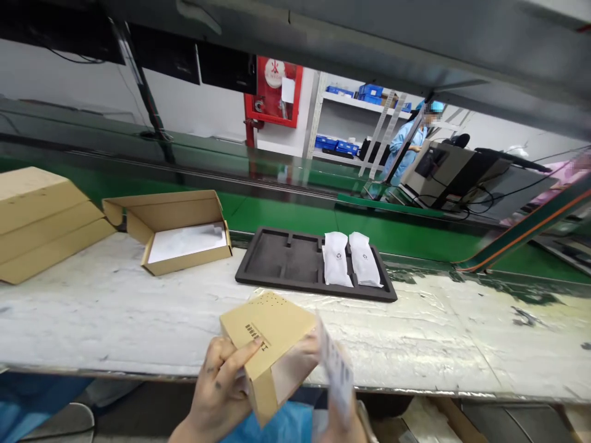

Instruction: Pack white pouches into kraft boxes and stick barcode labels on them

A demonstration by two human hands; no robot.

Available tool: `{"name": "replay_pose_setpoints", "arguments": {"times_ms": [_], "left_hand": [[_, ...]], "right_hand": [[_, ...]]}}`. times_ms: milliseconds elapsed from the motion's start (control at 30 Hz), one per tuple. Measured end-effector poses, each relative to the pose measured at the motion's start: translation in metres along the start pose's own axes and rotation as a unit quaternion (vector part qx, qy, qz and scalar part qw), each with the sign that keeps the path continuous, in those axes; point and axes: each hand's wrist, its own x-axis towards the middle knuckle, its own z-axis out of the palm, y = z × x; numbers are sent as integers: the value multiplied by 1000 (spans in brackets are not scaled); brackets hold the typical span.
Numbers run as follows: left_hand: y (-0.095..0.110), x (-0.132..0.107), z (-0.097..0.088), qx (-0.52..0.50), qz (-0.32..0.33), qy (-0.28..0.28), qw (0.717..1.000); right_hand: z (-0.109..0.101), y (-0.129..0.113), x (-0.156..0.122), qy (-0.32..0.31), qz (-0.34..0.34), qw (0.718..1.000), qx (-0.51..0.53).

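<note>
Above the bench's front edge, my left hand (220, 384) is closed around a small tan cardboard box (277, 326), with the index finger lying across its dark print. The box is tilted, and its side facing right shows something pale or see-through that I cannot make out. To its right, my right hand (344, 415) is closed on a white printed sheet (336, 369), both smeared by motion. The sheet stands nearly upright close to the box's right end and hides most of that hand's fingers.
A black foam tray (302, 271) has two white pouches (338, 258) in its right slots. To the left are an open cardboard box (173, 261) with a white insert and a larger carton (46, 224). Thin metal pieces (526, 317) lie right. A green conveyor (286, 212) runs behind; a person (406, 144) stands beyond.
</note>
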Motion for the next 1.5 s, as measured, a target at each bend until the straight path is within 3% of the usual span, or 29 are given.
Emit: {"name": "replay_pose_setpoints", "arguments": {"times_ms": [100,200,267,333,533,1267,1500], "left_hand": [[17,10,10,-73,4,24,997],[34,10,21,-131,-7,15,991],[42,7,28,-145,0,11,989],[47,2,34,-148,-3,18,989],[48,-3,36,-156,-43,3,987],[45,1,34,-163,-47,7,985],[53,-1,37,-180,-107,22,978]], "right_hand": [[-47,7,2,84,143,984,64],[-81,4,4,8,301,939,167],[-88,-1,6,-43,366,913,175],[-84,-5,8,-54,403,905,125],[-68,-4,6,-45,350,936,13],[-56,-8,-2,6,325,945,42],[-55,-5,-3,-1,317,948,38]]}}
